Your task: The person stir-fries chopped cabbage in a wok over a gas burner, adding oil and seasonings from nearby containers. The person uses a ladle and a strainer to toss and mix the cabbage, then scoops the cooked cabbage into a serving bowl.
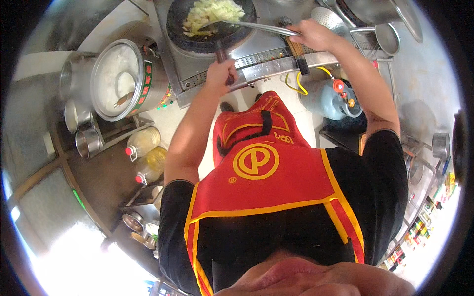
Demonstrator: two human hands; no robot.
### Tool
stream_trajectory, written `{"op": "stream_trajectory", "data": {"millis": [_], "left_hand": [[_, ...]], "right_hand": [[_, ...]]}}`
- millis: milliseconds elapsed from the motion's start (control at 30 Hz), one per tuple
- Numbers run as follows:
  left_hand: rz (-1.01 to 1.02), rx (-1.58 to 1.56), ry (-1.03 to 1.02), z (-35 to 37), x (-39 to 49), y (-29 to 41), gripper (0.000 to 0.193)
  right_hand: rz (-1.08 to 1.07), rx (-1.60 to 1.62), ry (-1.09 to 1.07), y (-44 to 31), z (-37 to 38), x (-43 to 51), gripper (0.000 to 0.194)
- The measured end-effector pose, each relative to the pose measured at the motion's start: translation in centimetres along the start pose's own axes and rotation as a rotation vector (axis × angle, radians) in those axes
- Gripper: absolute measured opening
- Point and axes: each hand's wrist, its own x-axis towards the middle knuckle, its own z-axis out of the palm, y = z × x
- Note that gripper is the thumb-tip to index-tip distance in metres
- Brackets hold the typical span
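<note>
A dark wok with chopped pale green vegetables in it sits on a steel stove. My left hand is closed around the wok's handle, near the stove's front edge. In my right hand is the end of a long metal ladle or spatula, whose head lies among the vegetables at the wok's lower left part. Just below my right hand, a brush-like tool with wooden bristles lies across the perforated strip of the stove.
Left of the stove stands a large round container holding white contents and a scoop. Two oil jugs are below it. A gas cylinder with a yellow hose stands under the stove's right side. A perforated strainer lies at the upper right.
</note>
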Motion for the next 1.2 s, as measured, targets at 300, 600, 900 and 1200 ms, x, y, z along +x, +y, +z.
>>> {"op": "stream_trajectory", "data": {"millis": [300,600,900,1200], "left_hand": [[-0.032,0.017,-0.024,-1.4,-3.0,-2.8,0.018],[-0.009,-0.025,-0.020,-2.3,4.3,-1.9,0.018],[-0.075,-0.013,0.094,-1.4,7.1,-1.6,0.028],[-0.087,-0.030,0.046,-1.9,4.4,0.8,0.016]], "right_hand": [[0.169,0.125,-0.008,-1.5,-1.2,-5.5,0.046],[0.482,0.322,0.259,-3.0,5.5,1.8,0.044],[0.666,1.948,-0.107,-9.8,13.1,9.7,0.029],[0.551,1.387,0.007,-6.5,4.2,3.3,0.022]]}}
